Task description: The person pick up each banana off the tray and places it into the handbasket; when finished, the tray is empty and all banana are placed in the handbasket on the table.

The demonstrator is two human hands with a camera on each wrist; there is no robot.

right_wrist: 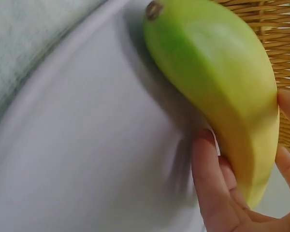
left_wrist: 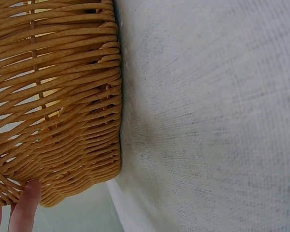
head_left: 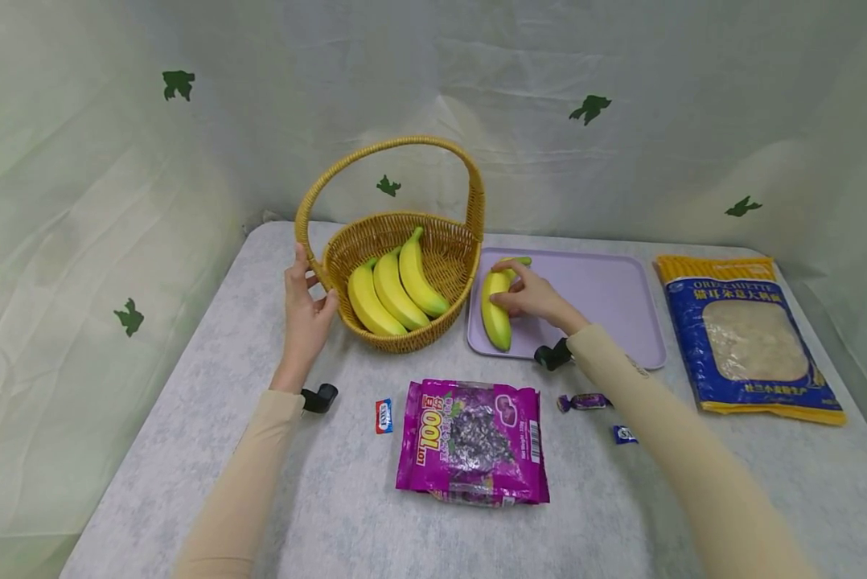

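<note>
My right hand (head_left: 531, 297) pinches a yellow banana with green ends (head_left: 496, 314) at the left side of a lilac tray (head_left: 585, 310). In the right wrist view, fingers lie on both sides of this banana (right_wrist: 232, 92), close over the tray (right_wrist: 87, 135). On the left, my left hand (head_left: 306, 314) holds the wicker basket (head_left: 404, 342) where its tall handle joins the rim. Fingertips (left_wrist: 29, 198) press the wicker there in the left wrist view; the rest of that hand is out of frame. Three bananas (head_left: 390, 293) lie side by side inside the basket.
A purple candy bag (head_left: 473, 442) lies at the front middle, with a small red-and-blue packet (head_left: 384, 416) on its left. Right of it are a purple wrapped candy (head_left: 584, 401) and a dark blue packet (head_left: 624, 435). A blue-and-yellow pasta bag (head_left: 752, 342) lies far right.
</note>
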